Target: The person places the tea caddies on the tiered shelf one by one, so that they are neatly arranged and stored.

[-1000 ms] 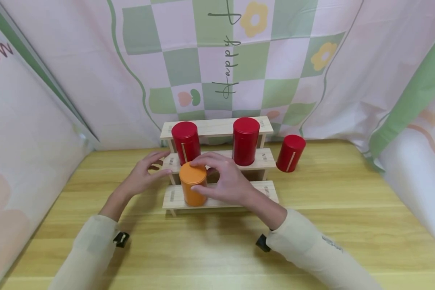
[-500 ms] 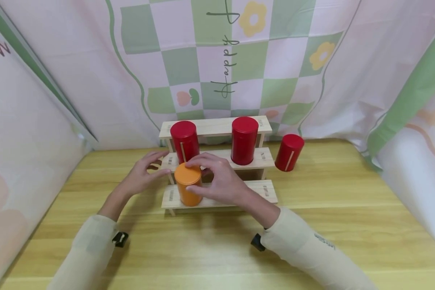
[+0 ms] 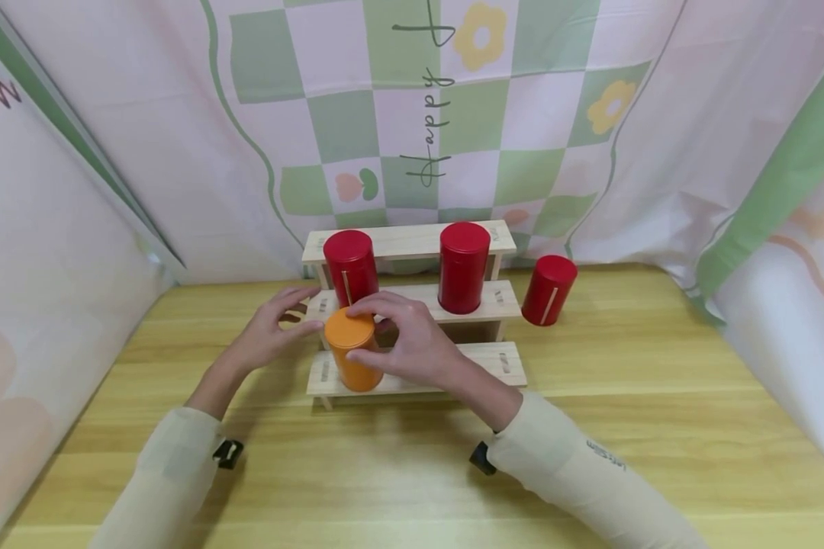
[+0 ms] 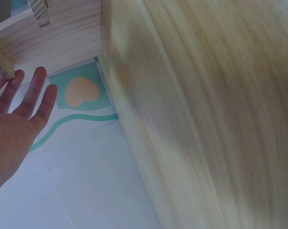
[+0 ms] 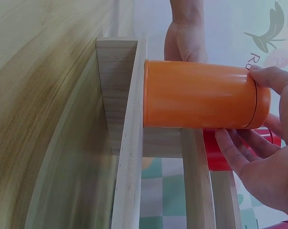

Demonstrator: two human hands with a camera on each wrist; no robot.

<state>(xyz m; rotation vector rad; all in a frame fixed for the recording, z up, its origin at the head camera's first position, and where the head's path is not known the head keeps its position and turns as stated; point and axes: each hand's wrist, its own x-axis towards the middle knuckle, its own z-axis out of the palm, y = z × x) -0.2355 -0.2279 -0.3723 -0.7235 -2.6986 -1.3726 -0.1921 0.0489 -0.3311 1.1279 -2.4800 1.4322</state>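
Note:
An orange canister [image 3: 354,354] stands on the lowest tier of a wooden three-step rack [image 3: 453,366], near that tier's left end. My right hand [image 3: 415,339] holds it near the top from the right, its thumb and fingers on opposite sides, as the right wrist view shows. In the right wrist view its base meets the plank's surface. My left hand [image 3: 271,328] is at the rack's left end with fingers extended and spread, fingertips right at the middle tier's edge. On the middle tier stand two red canisters, a left one [image 3: 352,263] and a right one [image 3: 464,267].
A third red canister [image 3: 550,290] stands on the wooden table [image 3: 625,427] to the right of the rack. Behind the rack hangs a checkered curtain [image 3: 412,122], and more white cloth [image 3: 75,191] closes off the left side.
My right hand has slid the orange canister a little to the left along the lowest tier. The left hand and the red canisters stay where they were.

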